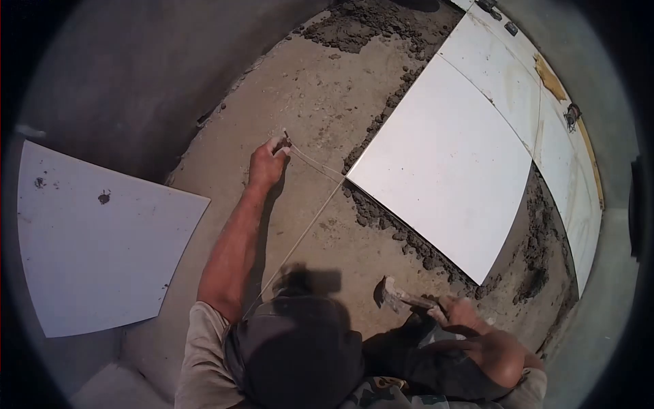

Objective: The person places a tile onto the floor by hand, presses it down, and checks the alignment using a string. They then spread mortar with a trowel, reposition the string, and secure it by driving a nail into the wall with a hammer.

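Note:
My left hand reaches forward over the bare floor, its fingers closed in a pinch on a thin string. A small dark piece shows at the fingertips, too small to name. From there the string runs to the near corner of a large white tile, then back toward my body. Low on the right, my right hand is wrapped round the handle of a hammer. Its pale, dirty head points left, just above the floor. The white tile lies on dark crumbly mortar that shows along its edges.
A loose white tile with dark specks leans or lies at the left. More laid white tiles run along the right wall, with a yellowish scrap on them. A heap of dark mortar lies at the far end. Grey walls rise on both sides.

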Demonstrator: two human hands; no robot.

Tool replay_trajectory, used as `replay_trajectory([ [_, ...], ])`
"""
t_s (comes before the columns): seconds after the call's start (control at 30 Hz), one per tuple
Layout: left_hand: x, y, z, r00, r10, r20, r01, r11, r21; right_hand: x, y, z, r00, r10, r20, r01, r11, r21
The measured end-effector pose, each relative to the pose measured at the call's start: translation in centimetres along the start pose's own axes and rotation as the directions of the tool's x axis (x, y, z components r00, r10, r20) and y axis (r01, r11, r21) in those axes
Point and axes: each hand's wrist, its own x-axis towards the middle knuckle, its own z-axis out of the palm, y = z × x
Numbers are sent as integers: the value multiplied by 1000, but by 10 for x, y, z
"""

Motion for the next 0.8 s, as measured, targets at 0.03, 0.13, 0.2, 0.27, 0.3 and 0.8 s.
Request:
replay_trajectory([
  [0.03,2,-2,-2,1000,5,12,-5,1000,14,-2,-4,17,985,-34,-168,49,995,86],
  [0.13,5,2,0,1000,-7,-7,7,998,65,7,-11,52,956,11,-294,54,976,212],
  [0.2,6,6,3,999,-15,-35,18,996,91,15,-11,65,981,-19,-195,66,970,234],
  [0.27,9,7,2,987,151,-57,-140,978,157,21,-5,69,985,-88,-149,123,962,245],
  [0.3,10,7,2,989,137,-53,-127,979,158,21,-2,71,979,-145,-140,167,972,165],
  [0.8,13,9,-3,958,286,-36,-266,925,271,33,-11,54,962,-183,-201,213,967,140],
])
